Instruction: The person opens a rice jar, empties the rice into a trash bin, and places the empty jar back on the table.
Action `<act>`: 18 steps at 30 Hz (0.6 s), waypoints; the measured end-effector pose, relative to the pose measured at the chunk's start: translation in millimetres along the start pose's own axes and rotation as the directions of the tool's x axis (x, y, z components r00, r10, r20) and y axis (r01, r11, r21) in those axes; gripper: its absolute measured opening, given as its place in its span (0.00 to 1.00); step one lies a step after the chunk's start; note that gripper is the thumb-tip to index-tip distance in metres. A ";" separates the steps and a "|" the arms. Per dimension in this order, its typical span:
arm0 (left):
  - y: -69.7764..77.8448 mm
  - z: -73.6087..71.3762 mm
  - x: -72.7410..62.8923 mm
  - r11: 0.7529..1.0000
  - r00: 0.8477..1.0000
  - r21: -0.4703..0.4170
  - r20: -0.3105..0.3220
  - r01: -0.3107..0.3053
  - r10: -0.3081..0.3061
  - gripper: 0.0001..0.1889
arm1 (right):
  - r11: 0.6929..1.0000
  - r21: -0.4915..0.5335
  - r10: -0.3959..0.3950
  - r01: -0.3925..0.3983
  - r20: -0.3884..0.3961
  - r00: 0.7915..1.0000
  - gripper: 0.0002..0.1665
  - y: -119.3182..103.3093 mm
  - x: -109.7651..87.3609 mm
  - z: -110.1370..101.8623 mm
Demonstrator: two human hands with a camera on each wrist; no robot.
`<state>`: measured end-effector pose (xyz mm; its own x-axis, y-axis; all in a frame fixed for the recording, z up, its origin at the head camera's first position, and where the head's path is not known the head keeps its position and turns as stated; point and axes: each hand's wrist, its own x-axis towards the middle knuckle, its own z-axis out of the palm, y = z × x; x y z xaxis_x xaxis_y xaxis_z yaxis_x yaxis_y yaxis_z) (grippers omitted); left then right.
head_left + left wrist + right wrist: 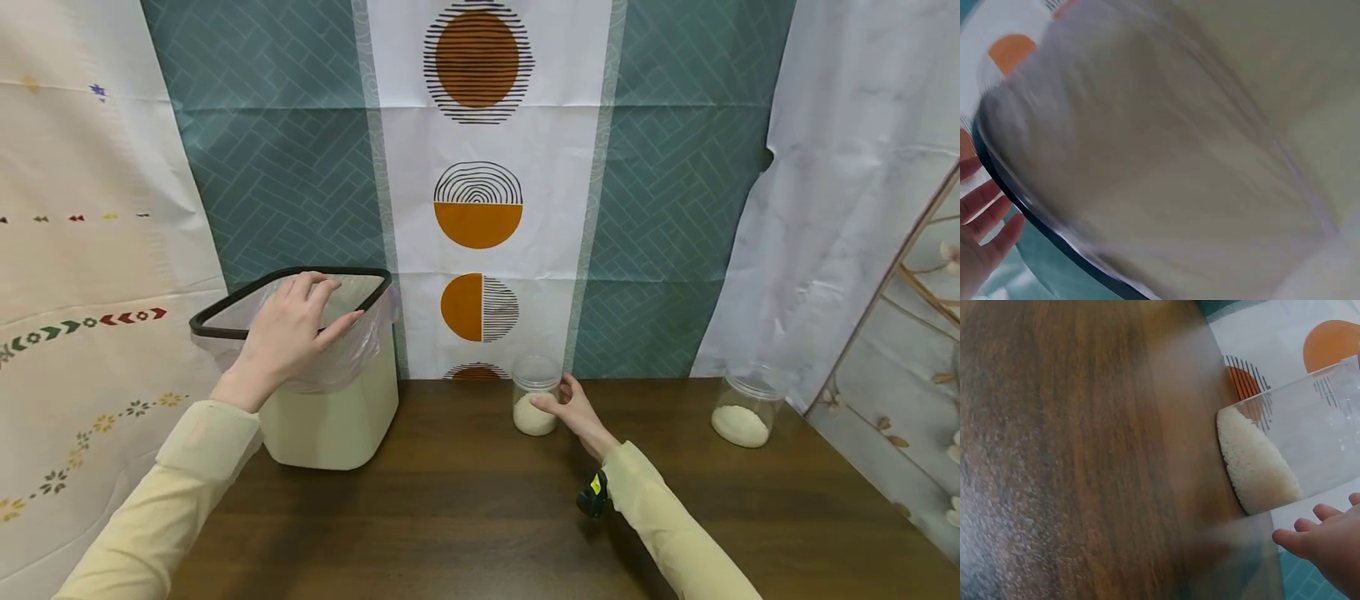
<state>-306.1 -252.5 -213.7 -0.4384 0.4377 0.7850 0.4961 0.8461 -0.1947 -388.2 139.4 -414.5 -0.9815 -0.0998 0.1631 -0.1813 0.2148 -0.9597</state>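
A clear jar (535,400) with white rice-like grains (1254,464) in its lower part stands upright near the table's back edge. My right hand (577,415) is at the jar's right side, thumb toward its front; in the right wrist view the fingers (1297,540) are loosely spread beside the wall without curling round it. To the left, my left hand (288,325) hovers over the cream trash bin (330,425), thumb and fingers apart. Its fingers (991,215) lie near the black rim (1066,250); contact is unclear. A translucent bag (352,358) lines the bin.
A second clear jar (742,408) holding white grains stands at the right of the brown wooden table (465,508). Patterned cloths (660,192) hang directly behind the table and at both sides. A dark device (592,496) is on the right wrist.
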 end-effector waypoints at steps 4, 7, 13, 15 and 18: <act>-17.7 -6.8 -10.0 0.999 0.999 0.007 -0.005 0.053 -0.053 0.24 | 1.000 0.006 0.001 -0.001 -0.003 1.000 0.61 3.3 0.0 3.1; -31.9 -13.0 -19.6 0.994 0.994 0.014 -0.004 0.108 -0.108 0.22 | 1.000 0.012 0.021 -0.021 0.001 1.000 0.59 6.0 1.8 5.5; -59.4 -24.8 -37.6 0.966 0.966 -0.017 0.012 0.257 -0.257 0.21 | 1.000 -0.018 0.024 -0.024 -0.028 0.999 0.57 8.9 7.4 9.2; -67.5 -26.6 -42.8 0.959 0.959 -0.024 0.018 0.283 -0.282 0.21 | 1.000 -0.021 0.012 -0.013 -0.037 0.999 0.57 8.8 8.2 10.1; -78.5 -30.2 -50.0 0.953 0.953 -0.026 0.036 0.302 -0.301 0.21 | 1.000 -0.009 -0.005 0.004 -0.047 0.999 0.57 8.5 10.3 14.5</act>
<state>-300.5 -350.0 -219.9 -0.5941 0.1737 0.7854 0.3603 0.9304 0.0667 -398.9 126.1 -424.3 -0.9825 -0.0547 0.1782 -0.1860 0.2233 -0.9568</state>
